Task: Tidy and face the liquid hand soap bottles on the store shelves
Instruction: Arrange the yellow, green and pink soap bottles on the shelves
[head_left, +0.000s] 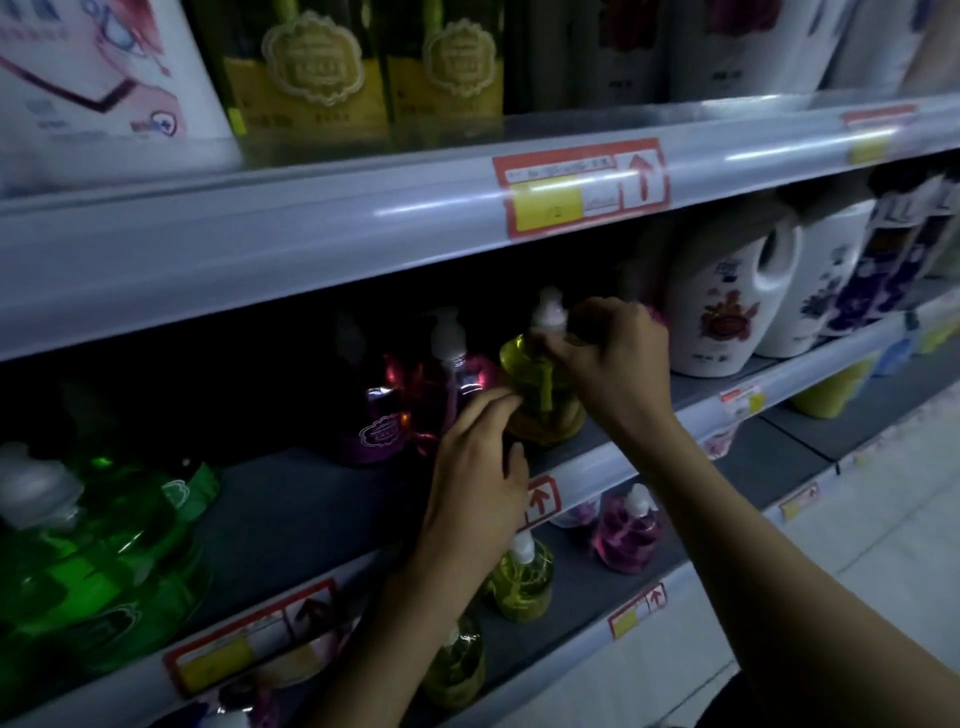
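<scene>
A yellow liquid soap bottle (540, 395) with a white pump stands on the middle shelf (322, 499). My right hand (613, 358) grips its neck just under the pump. My left hand (478, 467) rests its fingertips on the bottle's lower left side. Purple soap bottles (415, 410) stand just to its left in the dark. Green soap bottles (93, 551) crowd the shelf's left end. On the shelf below stand two more yellow bottles (522, 582) and a pink bottle (628, 535).
Large white jugs (727, 306) stand right of the yellow bottle. The upper shelf edge (363, 218) with a red price tag overhangs the working space. Tall bottles fill the top shelf (311, 67). Pale floor lies at the lower right.
</scene>
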